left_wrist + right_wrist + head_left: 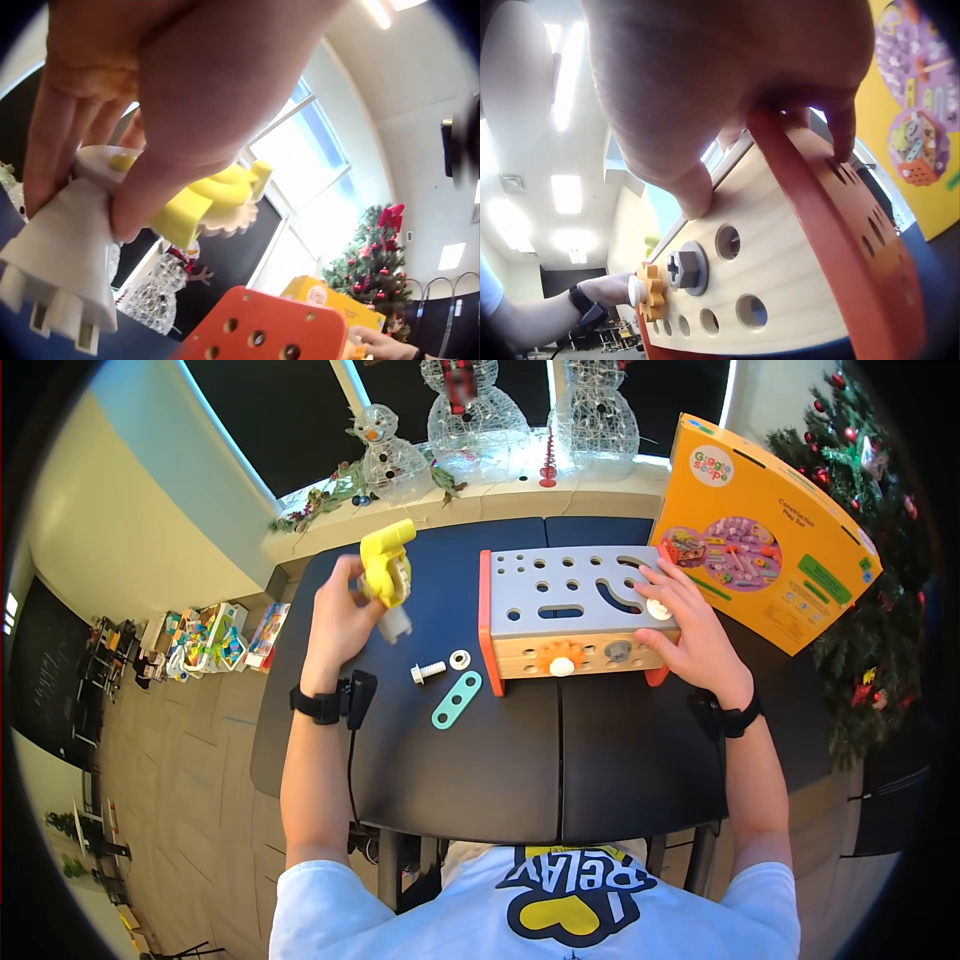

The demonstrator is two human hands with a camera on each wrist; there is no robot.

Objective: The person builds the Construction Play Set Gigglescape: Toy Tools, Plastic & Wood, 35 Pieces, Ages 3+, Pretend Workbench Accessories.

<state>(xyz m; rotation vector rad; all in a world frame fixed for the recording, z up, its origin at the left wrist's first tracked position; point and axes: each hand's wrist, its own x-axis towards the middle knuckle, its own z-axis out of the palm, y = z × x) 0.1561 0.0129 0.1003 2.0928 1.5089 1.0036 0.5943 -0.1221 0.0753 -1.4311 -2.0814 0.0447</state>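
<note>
My left hand (342,618) grips a yellow toy piece (386,565), raised over the table left of a toy workbench (515,623). In the left wrist view, thumb and fingers pinch the piece beside its grey pronged end (64,255). The workbench has a grey slotted top, wooden front and red ends. At its right end my right hand (700,632) holds the upper corner, thumb on the front edge and fingers over the top. An orange gear (652,294) and a grey bolt (684,268) sit on the front. A white round piece (658,609) lies by the right fingers.
Left of the workbench, a white bolt (428,672), a white nut (460,659) and a teal three-hole strip (457,700) lie on the dark table (470,785). A large orange box (790,500) stands behind right. Wire snowmen (480,435) line the windowsill; a decorated tree (860,650) stands right.
</note>
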